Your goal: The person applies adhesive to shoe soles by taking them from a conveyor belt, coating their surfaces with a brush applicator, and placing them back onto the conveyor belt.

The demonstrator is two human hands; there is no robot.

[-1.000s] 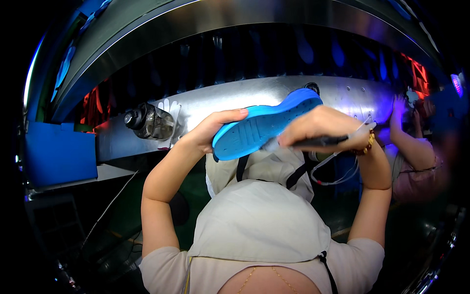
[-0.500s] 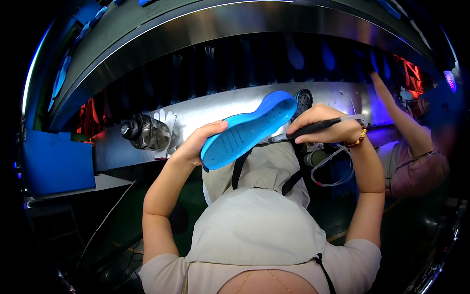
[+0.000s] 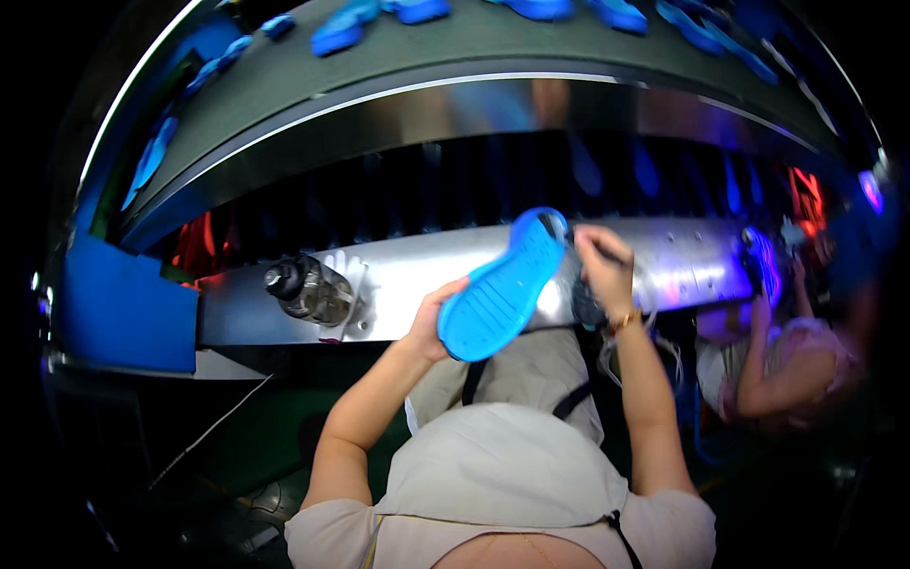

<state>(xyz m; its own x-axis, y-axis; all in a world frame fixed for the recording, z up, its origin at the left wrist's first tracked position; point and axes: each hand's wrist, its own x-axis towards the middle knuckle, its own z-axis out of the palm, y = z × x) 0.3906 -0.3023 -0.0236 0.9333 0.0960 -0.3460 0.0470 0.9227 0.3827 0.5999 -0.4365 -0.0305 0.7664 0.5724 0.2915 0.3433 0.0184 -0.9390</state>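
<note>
A blue shoe sole [image 3: 502, 295] is tilted above the bench, its inner face with ridges and small holes toward me. My left hand [image 3: 428, 322] grips its near left end, fingers behind it. At the sole's far end, my right hand [image 3: 607, 275] is closed around a dark-handled tool that looks like a brush; its dark tip [image 3: 548, 225] is at the sole's inner rim. Motion blurs this hand and the tool. Just below the right hand, a dark oval item [image 3: 586, 305] lies on the metal bench, partly hidden.
A dark bottle [image 3: 313, 290] stands on the metal bench [image 3: 408, 256] at left, with a whitish glove [image 3: 353, 275] behind it. Beyond, a green conveyor belt [image 3: 436, 47] carries several blue soles. A co-worker [image 3: 787, 365] sits at right. Pale tubing [image 3: 664, 356] hangs beside my right forearm.
The sole has swung more upright, its far end now pointing away. My right hand and the tool have moved from the sole's near side to its far end. The view has shifted, showing more belt.
</note>
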